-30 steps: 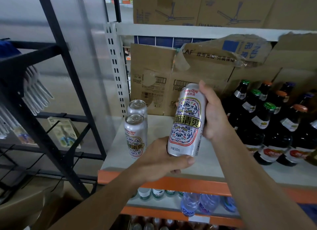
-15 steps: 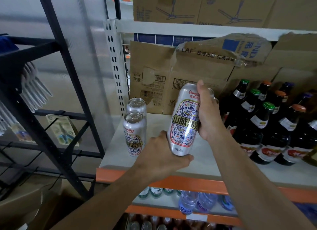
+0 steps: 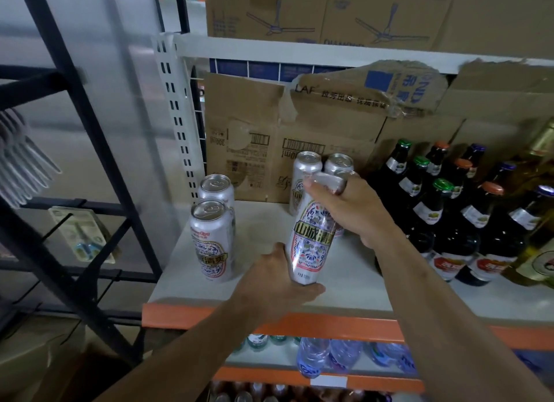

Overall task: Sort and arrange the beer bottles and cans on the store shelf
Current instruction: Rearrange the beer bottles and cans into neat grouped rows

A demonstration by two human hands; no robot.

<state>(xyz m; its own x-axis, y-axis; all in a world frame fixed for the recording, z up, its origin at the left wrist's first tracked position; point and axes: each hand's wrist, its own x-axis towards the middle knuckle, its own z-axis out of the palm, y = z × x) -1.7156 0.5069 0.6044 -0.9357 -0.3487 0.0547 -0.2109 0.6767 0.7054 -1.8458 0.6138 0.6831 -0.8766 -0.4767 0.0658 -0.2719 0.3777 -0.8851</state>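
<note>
A tall silver beer can [image 3: 310, 239] with a blue and red pattern is tilted just above the white shelf board [image 3: 344, 287]. My right hand [image 3: 350, 209] grips its top end from the right. My left hand [image 3: 275, 284] cups its bottom end from the left. Two matching cans [image 3: 211, 236] stand one behind the other at the shelf's left end. Two more cans [image 3: 307, 167] stand behind the held one, partly hidden. Dark beer bottles [image 3: 443, 215] with coloured caps fill the shelf's right side.
Cardboard boxes [image 3: 269, 131] line the back of the shelf. A perforated white upright [image 3: 177, 116] marks its left end. A black metal rack [image 3: 75, 149] stands further left. Water bottles [image 3: 326, 356] sit on the lower shelf under the orange front rail [image 3: 299, 323].
The held can has come down and tilted, its bottom now near the shelf board. My right hand slid up to its top. Two cans behind it have come into view.
</note>
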